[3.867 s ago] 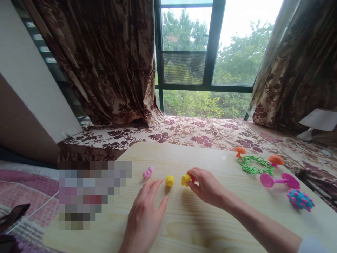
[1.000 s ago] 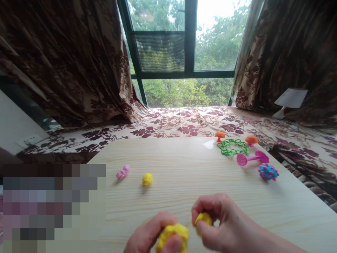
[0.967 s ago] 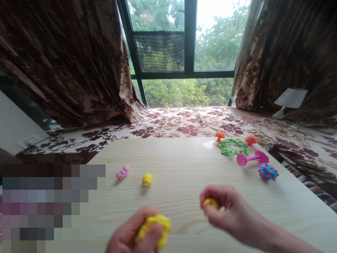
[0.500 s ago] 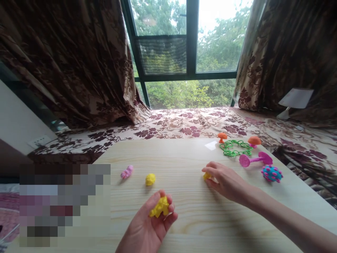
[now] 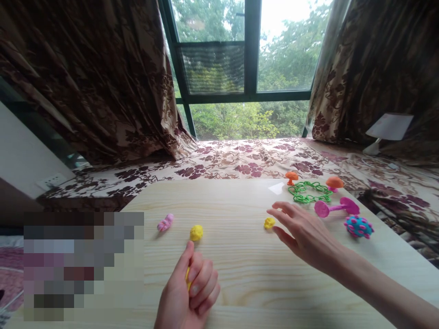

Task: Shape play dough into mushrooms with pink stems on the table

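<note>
My left hand (image 5: 194, 285) is closed around a lump of yellow clay (image 5: 187, 275); only a thin strip of it shows between thumb and fingers. My right hand (image 5: 298, 228) is spread just above the table, fingers apart and nothing in them. Just left of its fingertips a small yellow clay piece (image 5: 269, 223) lies on the table. A round yellow clay ball (image 5: 196, 233) sits beyond my left thumb. Farther left lies a twisted pink clay piece (image 5: 165, 223).
On the pale wooden table (image 5: 226, 201), at the right, are a green clay chain ring (image 5: 310, 192), two orange mushroom shapes (image 5: 291, 177), a magenta dumbbell shape (image 5: 336, 207) and a blue ball with pink dots (image 5: 358, 226). A white lamp (image 5: 390, 127) stands behind. The left side is blurred out.
Both hands held yellow clay near the front a second ago. My right hand moved forward, set its small piece down and opened. My left fingers have curled over the larger lump.
</note>
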The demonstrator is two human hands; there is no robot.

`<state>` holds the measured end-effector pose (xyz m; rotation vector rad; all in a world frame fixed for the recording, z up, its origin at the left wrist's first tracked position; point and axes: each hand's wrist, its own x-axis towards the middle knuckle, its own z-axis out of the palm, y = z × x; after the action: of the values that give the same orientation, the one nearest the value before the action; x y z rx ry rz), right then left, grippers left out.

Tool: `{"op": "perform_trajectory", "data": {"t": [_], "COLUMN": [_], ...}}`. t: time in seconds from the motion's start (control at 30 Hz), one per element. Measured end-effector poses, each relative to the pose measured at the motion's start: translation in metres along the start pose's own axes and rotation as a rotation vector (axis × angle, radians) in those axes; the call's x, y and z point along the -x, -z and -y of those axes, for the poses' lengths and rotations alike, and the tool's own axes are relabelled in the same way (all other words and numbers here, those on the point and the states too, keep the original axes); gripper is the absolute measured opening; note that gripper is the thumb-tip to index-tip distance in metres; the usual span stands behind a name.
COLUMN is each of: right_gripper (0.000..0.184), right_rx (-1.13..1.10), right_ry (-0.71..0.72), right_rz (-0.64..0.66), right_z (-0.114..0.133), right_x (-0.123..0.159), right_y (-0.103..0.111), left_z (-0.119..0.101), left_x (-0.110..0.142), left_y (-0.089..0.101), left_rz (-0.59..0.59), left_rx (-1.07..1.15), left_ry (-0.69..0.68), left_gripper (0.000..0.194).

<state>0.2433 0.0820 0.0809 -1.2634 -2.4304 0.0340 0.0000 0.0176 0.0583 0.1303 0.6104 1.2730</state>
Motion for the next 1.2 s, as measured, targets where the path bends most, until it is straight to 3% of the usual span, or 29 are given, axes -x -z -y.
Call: {"op": "perform_trajectory", "data": {"t": [0.13, 0.2, 0.3, 0.43, 0.57, 0.67, 0.77, 0.9, 1.2], "right_gripper": [0.026, 0.021, 0.016, 0.013, 0.012, 0.011, 0.015, 0.021, 0.023], "right_rx": [-0.196, -0.26, -0.282, -0.296, -0.27, -0.261, -0.281, -0.337, -0.369], "right_ry": [0.122, 0.203, 0.242, 0.211, 0.219, 0.211, 0.208, 0.21, 0.226], "right_rz": [-0.018, 0.045, 0.104, 0.093, 0.09, 0.129, 0.169, 0.102, 0.042], "right_z": [0.039, 0.059, 0.075, 0.077, 0.076, 0.078, 0.078, 0.077, 0.079], "right_x": [0.004, 0.004, 0.001, -0.001, 0.002, 0.005, 0.009, 0.013, 0.012], "right_y": [0.016, 0.017, 0.014, 0.011, 0.012, 0.012, 0.01, 0.004, 0.008], "left_z": [0.006, 0.012, 0.021, 0.031, 0.035, 0.037, 0.038, 0.037, 0.042], "left_x": [-0.001, 0.002, 0.006, 0.009, 0.013, 0.016, 0.016, 0.014, 0.018], "left_y": [-0.013, -0.022, -0.028, -0.022, -0.018, -0.02, -0.02, -0.021, -0.033], "left_rz": [-0.058, -0.073, -0.002, 0.103, 0.017, 0.027, 0.082, 0.105, -0.028], "left_rx": [-0.056, -0.071, -0.069, -0.16, -0.468, -0.598, -0.593, -0.563, -0.462], "left_ry": [0.092, 0.094, 0.148, 0.205, -0.062, -0.083, -0.056, -0.056, -0.044], "left_gripper": [0.02, 0.023, 0.025, 0.034, 0.025, 0.027, 0.028, 0.027, 0.018]}}
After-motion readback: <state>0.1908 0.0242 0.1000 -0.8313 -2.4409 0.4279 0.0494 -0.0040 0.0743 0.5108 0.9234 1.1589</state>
